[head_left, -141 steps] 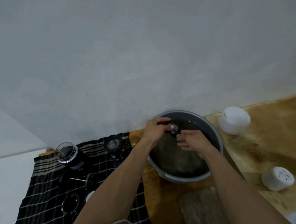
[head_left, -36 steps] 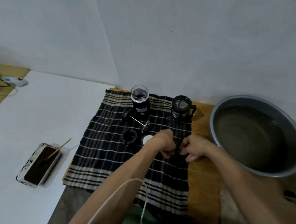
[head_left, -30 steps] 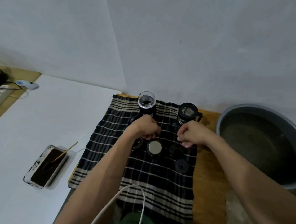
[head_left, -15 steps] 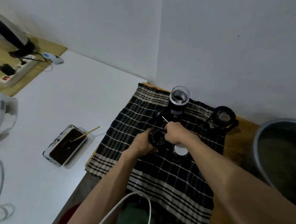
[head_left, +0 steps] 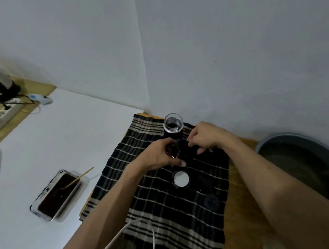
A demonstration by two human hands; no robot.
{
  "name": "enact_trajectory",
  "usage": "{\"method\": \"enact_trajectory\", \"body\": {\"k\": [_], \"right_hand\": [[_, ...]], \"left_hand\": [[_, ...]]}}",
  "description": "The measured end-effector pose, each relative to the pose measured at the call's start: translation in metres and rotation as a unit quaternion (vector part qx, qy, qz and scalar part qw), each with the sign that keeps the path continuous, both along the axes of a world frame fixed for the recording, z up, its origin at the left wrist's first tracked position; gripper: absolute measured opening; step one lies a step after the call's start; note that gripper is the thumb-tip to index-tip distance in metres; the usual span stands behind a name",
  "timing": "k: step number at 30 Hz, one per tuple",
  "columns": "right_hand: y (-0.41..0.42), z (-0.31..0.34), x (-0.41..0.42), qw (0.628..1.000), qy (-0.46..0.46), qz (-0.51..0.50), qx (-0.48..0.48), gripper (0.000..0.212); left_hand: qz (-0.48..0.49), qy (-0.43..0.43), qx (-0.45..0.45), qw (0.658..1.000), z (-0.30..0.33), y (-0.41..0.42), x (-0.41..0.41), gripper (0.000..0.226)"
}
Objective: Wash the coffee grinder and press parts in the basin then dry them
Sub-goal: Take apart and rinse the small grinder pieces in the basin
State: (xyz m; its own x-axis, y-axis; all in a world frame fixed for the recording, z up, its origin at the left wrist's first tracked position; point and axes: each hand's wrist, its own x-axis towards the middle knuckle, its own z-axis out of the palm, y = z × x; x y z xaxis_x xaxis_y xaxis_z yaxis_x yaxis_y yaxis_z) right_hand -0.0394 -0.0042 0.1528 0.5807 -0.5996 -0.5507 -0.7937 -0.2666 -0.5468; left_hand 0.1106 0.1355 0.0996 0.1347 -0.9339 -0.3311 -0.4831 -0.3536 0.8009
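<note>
Checked cloth (head_left: 168,214) is carrying washed-looking parts: a white-centred ring (head_left: 181,179), a black cap (head_left: 211,200), the glass-topped grinder (head_left: 173,126). Both hands, left hand (head_left: 159,158) and right hand (head_left: 207,136), are curling around a small dark part just before it. Drying seems underway; the basin (head_left: 277,136) is sitting well to the right.

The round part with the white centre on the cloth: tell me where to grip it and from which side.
Grip the round part by its black rim, coming straight down from above. It lies flat on the striped cloth, white face up, so only the rim edge offers a pinch. The cloth around it is free of other parts; the left hand is nearest, though it already seems to hold a dark piece.
</note>
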Motion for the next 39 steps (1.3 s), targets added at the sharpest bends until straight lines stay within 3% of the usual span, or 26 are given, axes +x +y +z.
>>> {"method": "enact_trajectory", "body": {"k": [3, 6, 8, 10, 14, 17, 21, 26, 31, 33, 37, 39], "right_hand": [[-0.021, 0.022, -0.053, 0.999, -0.02, -0.047, 0.014, 0.015], [-0.047, 0.032, -0.127, 0.987, -0.07, -0.139, 0.03, 0.019], [-0.06, 0.03, -0.174, 0.971, -0.115, -0.206, 0.05, 0.018], [-0.066, 0.023, -0.224, 0.942, -0.162, -0.287, 0.06, 0.016], [-0.061, 0.0, -0.289, 0.881, -0.228, -0.41, 0.059, 0.018], [-0.054, -0.026, -0.321, 0.838, -0.254, -0.477, 0.076, 0.022], [-0.045, -0.062, -0.348, 0.79, -0.228, -0.563, 0.085, 0.02], [-0.033, -0.081, -0.375, 0.725, -0.144, -0.656, 0.152, 0.024], [-0.04, -0.093, -0.36, 0.625, -0.251, -0.699, 0.242, 0.024], [-0.045, -0.083, -0.345, 0.625, -0.302, -0.665, 0.277, 0.027], [-0.056, -0.057, -0.324, 0.692, -0.327, -0.593, 0.251, 0.028], [-0.061, -0.055, -0.326, 0.727, -0.292, -0.584, 0.211, 0.029]], "left_hand": [[0.028, 0.103, -0.01, 0.994, 0.025, -0.022, -0.04, 0.048], [0.113, 0.161, -0.016, 0.98, 0.035, -0.056, -0.101, 0.06], [0.136, 0.162, 0.034, 0.977, 0.035, -0.08, -0.143, 0.067], [0.116, 0.217, 0.116, 0.962, 0.034, -0.106, -0.194, 0.071], [0.1, 0.42, 0.241, 0.869, 0.026, -0.144, -0.275, 0.076], [0.152, 0.5, 0.252, 0.814, 0.009, -0.167, -0.311, 0.057], [0.217, 0.514, 0.253, 0.79, -0.025, -0.185, -0.33, 0.04], [0.263, 0.455, 0.247, 0.814, -0.058, -0.196, -0.331, 0.04], [0.269, 0.437, 0.249, 0.822, -0.069, -0.197, -0.331, 0.04], [0.264, 0.433, 0.246, 0.826, -0.07, -0.197, -0.331, 0.036], [0.251, 0.43, 0.255, 0.829, -0.073, -0.198, -0.327, 0.034], [0.259, 0.436, 0.265, 0.82, -0.071, -0.195, -0.326, 0.033]]}}
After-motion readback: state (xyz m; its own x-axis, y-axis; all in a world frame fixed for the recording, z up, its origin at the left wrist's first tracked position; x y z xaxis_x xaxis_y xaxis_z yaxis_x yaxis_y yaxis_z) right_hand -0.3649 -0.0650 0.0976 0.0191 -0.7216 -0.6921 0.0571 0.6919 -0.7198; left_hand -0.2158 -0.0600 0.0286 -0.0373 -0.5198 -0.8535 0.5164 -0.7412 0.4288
